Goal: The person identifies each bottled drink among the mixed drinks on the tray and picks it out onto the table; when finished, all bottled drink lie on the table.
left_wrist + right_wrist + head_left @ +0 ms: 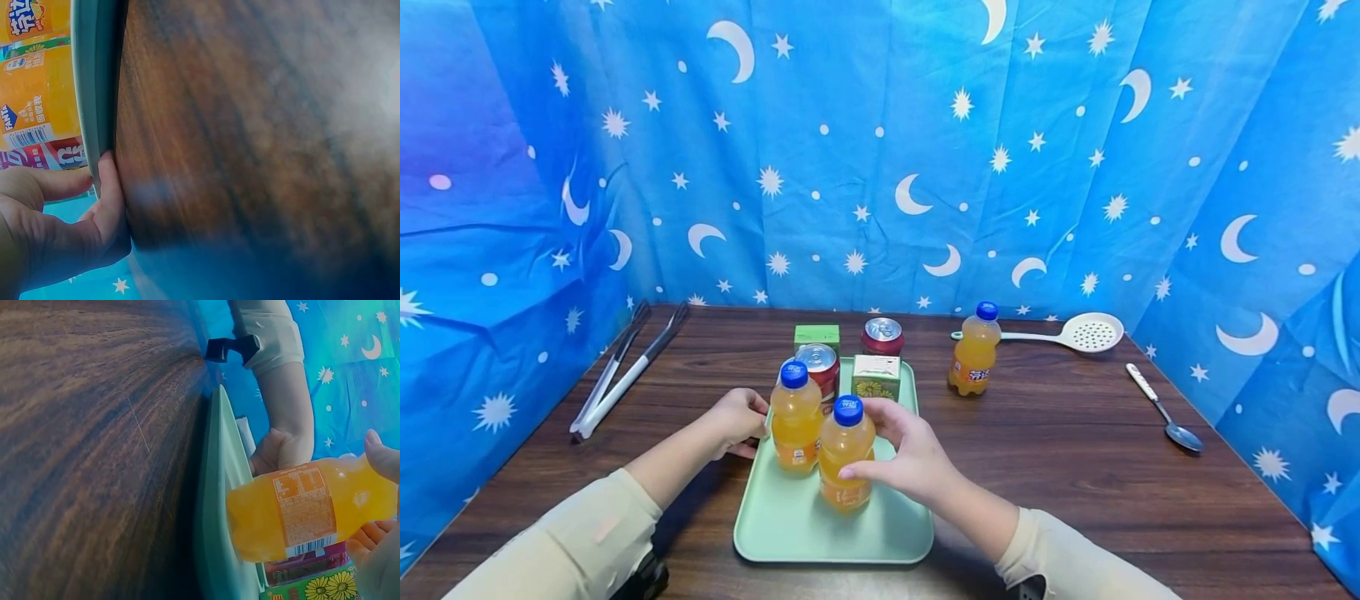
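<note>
My right hand (pixel 913 458) grips an orange soda bottle (pixel 838 468) with a blue cap, its base right at the surface of the light green tray (pixel 782 533). At the tray's left edge my left hand (pixel 741 425) pinches the rim between thumb and fingers, as the left wrist view shows. A second orange soda bottle (pixel 795 417) stands upright on the tray, just left of the held one. Behind the bottles are a red can (pixel 817 360) and a green drink carton (pixel 876 379) with yellow flowers. Another red can (pixel 882 335) and another green carton (pixel 817 335) are farther back.
Right of the tray, a third orange soda bottle (pixel 976 352) stands on the dark wooden table (pixel 1060 467). A white skimmer (pixel 1090 333) lies behind it, and a spoon (pixel 1180 436) farther right. Tongs (pixel 617 392) lie at the left. Blue curtains (pixel 850 125) enclose the table.
</note>
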`<state>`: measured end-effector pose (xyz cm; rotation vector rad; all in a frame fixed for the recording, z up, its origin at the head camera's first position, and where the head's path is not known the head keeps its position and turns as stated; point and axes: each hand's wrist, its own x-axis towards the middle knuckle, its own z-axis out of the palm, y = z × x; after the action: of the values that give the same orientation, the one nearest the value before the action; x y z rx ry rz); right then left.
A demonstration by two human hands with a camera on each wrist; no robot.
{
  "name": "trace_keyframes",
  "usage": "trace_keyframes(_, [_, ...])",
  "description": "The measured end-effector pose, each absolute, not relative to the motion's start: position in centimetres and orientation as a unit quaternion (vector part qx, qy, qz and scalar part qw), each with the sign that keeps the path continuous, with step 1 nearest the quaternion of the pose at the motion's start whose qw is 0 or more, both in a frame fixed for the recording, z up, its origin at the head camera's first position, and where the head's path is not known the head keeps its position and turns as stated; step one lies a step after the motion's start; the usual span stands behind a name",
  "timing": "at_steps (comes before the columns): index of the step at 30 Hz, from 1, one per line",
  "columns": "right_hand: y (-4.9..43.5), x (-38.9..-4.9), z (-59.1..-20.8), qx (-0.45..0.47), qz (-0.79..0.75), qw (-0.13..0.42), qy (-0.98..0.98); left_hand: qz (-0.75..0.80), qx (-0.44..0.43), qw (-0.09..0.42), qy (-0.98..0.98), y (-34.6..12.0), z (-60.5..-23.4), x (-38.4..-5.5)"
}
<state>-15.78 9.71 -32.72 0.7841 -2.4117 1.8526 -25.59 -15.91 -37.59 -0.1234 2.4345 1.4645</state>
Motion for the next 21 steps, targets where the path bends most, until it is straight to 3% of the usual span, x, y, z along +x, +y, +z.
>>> trace_keyframes(21, [9.35,-15.81,-33.2,0.26,0.61,0.0,-0.749,0.506,-0.045,0.149,0.848,-15.83,-37.42,-25.49])
